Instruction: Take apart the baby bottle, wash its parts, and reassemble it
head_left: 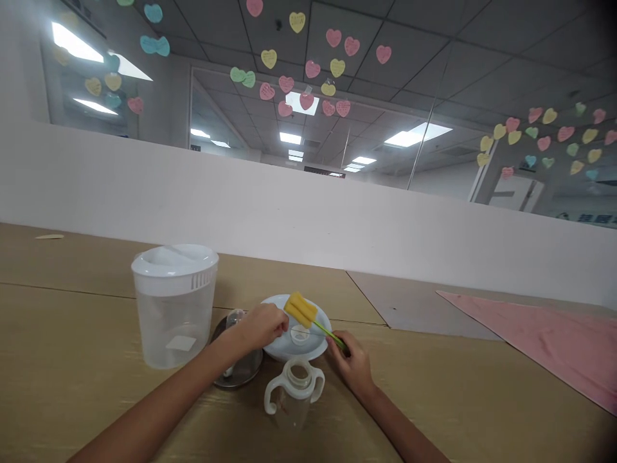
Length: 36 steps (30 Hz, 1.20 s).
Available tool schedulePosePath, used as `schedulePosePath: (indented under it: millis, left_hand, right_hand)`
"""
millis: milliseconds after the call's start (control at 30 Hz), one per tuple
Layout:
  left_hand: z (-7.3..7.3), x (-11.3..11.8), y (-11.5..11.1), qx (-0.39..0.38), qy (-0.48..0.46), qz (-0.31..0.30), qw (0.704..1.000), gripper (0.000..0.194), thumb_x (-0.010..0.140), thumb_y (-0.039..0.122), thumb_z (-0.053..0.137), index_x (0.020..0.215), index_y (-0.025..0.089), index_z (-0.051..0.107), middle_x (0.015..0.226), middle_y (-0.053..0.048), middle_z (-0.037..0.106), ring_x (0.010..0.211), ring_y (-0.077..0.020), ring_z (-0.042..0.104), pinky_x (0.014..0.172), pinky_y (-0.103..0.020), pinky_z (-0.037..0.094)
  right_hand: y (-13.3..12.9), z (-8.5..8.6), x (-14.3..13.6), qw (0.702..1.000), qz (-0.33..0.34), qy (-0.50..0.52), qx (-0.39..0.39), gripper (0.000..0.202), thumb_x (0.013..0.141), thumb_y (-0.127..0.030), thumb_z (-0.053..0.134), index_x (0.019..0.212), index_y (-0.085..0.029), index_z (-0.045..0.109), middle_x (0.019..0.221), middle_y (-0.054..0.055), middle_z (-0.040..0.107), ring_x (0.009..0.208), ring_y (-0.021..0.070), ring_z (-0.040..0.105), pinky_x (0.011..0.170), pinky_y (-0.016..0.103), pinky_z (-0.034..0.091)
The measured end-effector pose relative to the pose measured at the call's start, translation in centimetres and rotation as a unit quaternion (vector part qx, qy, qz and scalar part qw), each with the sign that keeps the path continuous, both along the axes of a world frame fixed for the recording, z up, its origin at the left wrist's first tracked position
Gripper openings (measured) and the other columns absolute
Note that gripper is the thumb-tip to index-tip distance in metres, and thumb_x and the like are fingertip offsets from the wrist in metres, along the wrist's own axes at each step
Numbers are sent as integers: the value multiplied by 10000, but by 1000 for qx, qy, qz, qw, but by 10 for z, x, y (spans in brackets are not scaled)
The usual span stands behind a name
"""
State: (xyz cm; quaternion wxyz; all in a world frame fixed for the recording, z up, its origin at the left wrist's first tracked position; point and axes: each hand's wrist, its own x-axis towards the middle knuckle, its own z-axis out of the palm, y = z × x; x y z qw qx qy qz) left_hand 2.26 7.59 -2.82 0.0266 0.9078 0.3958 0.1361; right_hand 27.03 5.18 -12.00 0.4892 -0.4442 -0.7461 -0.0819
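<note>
A brush with a yellow sponge head (301, 310) and a green handle is held by my right hand (351, 361), its fingers wrapped round the handle end. My left hand (265, 325) is closed beside the sponge; a thin line runs from it towards my right hand, too fine to identify. Below both hands is a white plate (318, 348) with a small clear ring-shaped piece (299, 334) on it. Nearer to me stands an open clear bottle (295, 393) with two white handles. A round metal tray (248, 370) lies partly hidden under my left forearm.
At the left stands a clear container (174, 308) with a white lid. A pink cloth (549, 334) lies on the table at the right, beside a grey sheet (414, 305). A white low wall (289, 225) with glass above closes off the back.
</note>
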Motion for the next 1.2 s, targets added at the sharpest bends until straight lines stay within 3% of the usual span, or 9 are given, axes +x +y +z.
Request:
schedulePosePath:
  millis: [133, 333, 500, 700, 833, 900, 1033, 1200]
  left_hand:
    - [-17, 14, 2, -23, -23, -28, 999, 326, 829, 223, 384, 980, 190, 672, 957, -78, 684, 899, -254, 598, 751, -325, 415]
    - [-24, 17, 8, -137, -58, -77, 986, 394, 806, 225, 399, 1132, 143, 605, 1136, -108, 617, 1023, -267, 554, 871, -333, 391]
    - [-29, 17, 12, -156, -63, -78, 983, 377, 777, 254, 437, 1089, 169, 631, 1105, -105, 631, 1005, -268, 563, 857, -336, 400]
    - [-26, 16, 8, -153, -138, -53, 977, 225, 681, 275, 534, 753, 145, 703, 736, -71, 667, 675, -205, 576, 661, -289, 427]
    - [-15, 7, 14, -119, -206, -27, 971, 236, 739, 324, 495, 764, 147, 649, 877, -85, 625, 792, -197, 552, 754, -297, 427]
    - [-10, 2, 20, -149, -287, -1, 946, 274, 778, 368, 462, 806, 140, 613, 922, -92, 608, 800, -189, 560, 767, -308, 443]
    - [-1, -1, 26, -261, -424, 38, 867, 366, 852, 420, 358, 875, 114, 557, 856, -93, 627, 748, -179, 616, 710, -317, 503]
    - [14, 3, 8, -426, -532, -32, 731, 281, 881, 341, 426, 1012, 112, 525, 986, -106, 640, 878, -164, 629, 851, -313, 492]
  right_hand:
    - [3, -1, 0, 999, -46, 19, 6, 226, 850, -334, 478, 778, -160, 603, 672, 27, 638, 573, 129, 583, 551, 215, 445]
    - [6, -3, 2, 994, -85, 64, 8, 267, 849, -373, 475, 768, -157, 610, 659, 30, 642, 566, 133, 581, 567, 224, 444]
    - [6, -2, 1, 993, -100, 70, 12, 275, 852, -378, 468, 759, -159, 606, 656, 31, 639, 561, 135, 576, 557, 229, 439]
    - [5, 0, -1, 995, -81, 56, 4, 273, 851, -378, 462, 814, -165, 628, 747, 57, 677, 648, 165, 620, 608, 254, 480]
    - [4, 0, 0, 996, -68, 58, 15, 273, 866, -346, 436, 956, -173, 628, 915, 74, 688, 802, 185, 645, 707, 282, 512]
    - [3, 0, 1, 996, -67, 57, 34, 281, 872, -325, 425, 1004, -170, 619, 966, 81, 680, 862, 192, 641, 747, 298, 516]
    - [1, -2, 2, 997, -39, 16, 60, 280, 879, -268, 427, 1066, -164, 607, 982, 90, 672, 869, 180, 638, 747, 279, 517]
    - [0, -1, 0, 998, 0, -50, 39, 288, 885, -257, 428, 1091, -191, 618, 779, 62, 673, 656, 150, 629, 613, 249, 512]
